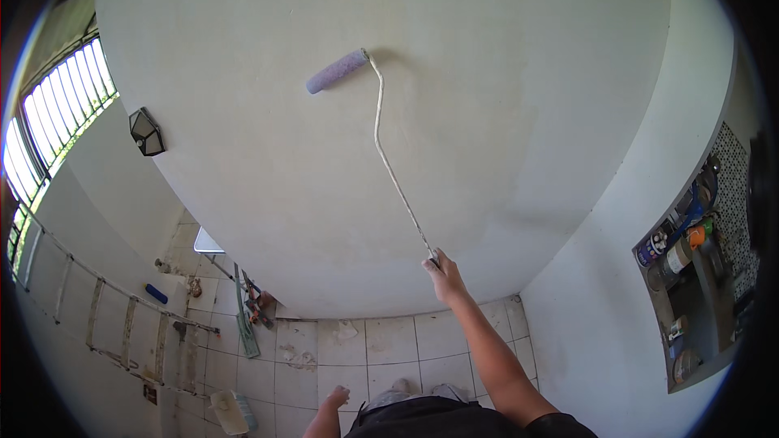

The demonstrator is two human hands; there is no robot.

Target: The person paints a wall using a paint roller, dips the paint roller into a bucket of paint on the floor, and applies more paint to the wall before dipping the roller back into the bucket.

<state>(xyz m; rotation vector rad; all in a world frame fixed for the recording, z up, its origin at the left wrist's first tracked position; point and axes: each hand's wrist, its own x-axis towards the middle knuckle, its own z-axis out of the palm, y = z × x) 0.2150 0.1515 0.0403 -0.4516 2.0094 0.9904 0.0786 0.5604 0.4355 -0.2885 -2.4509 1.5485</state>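
My right hand point(443, 271) is closed round the handle of a paint roller, whose long bent metal frame point(389, 167) is coated in white paint. The lilac roller cover point(338, 72) lies tilted against the pale wall point(292, 176), its left end lower than its right. Low in the view, near my body, my left hand point(338, 396) hangs over the tiled floor with its fingers partly curled; no object shows in it.
A ladder point(97, 310) leans at the left, near a wall lamp point(146, 132). Tools point(258, 307) and a paint tray point(230, 412) lie on the floor point(389, 340). At the right, a wall opening holds cans point(651, 249) and jars point(677, 255).
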